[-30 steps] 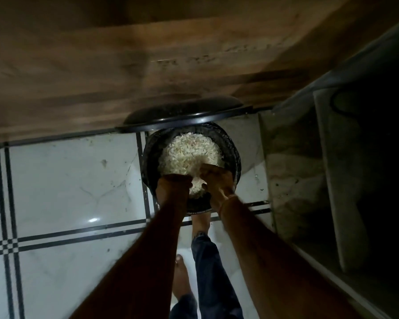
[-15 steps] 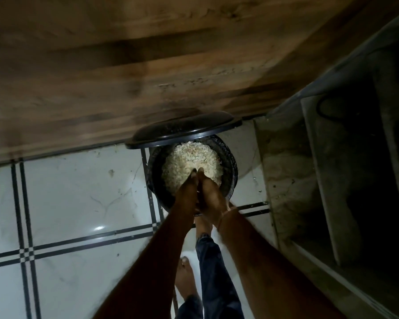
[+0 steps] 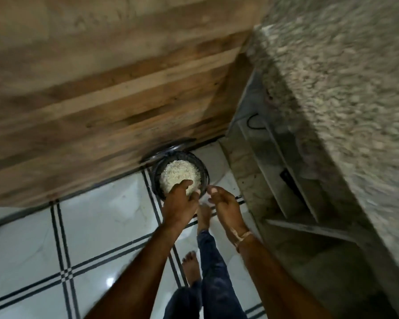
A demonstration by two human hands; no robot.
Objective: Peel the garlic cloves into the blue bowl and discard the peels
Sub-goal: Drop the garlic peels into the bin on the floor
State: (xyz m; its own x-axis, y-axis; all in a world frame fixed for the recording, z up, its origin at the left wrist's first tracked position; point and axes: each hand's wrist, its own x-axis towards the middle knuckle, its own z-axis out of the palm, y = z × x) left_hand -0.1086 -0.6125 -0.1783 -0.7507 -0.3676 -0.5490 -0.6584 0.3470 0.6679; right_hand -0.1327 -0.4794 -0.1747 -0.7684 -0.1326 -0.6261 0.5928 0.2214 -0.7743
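A black round bin point(image 3: 204, 173) stands on the floor against the wooden cabinet, and a heap of pale garlic peels point(image 3: 179, 174) fills it. Its lid point(image 3: 168, 149) is tipped up behind it. My left hand point(image 3: 180, 203) hovers over the bin's near rim with loosely bent fingers over the peels and nothing visible in it. My right hand point(image 3: 226, 206) is just right of it, beside the rim, fingers relaxed and holding nothing. A gap separates the two hands. No blue bowl or garlic cloves are in view.
A wooden cabinet front point(image 3: 101, 100) rises behind the bin. A speckled stone counter point(image 3: 343, 111) with a dim shelf recess below it point(image 3: 286, 180) is on the right. White floor tiles with black lines point(image 3: 78, 238) spread left. My bare feet point(image 3: 190, 268) stand near the bin.
My hands were down together in the peels; they have lifted back to the bin's near rim and moved apart. The view has swung, showing more of the counter.
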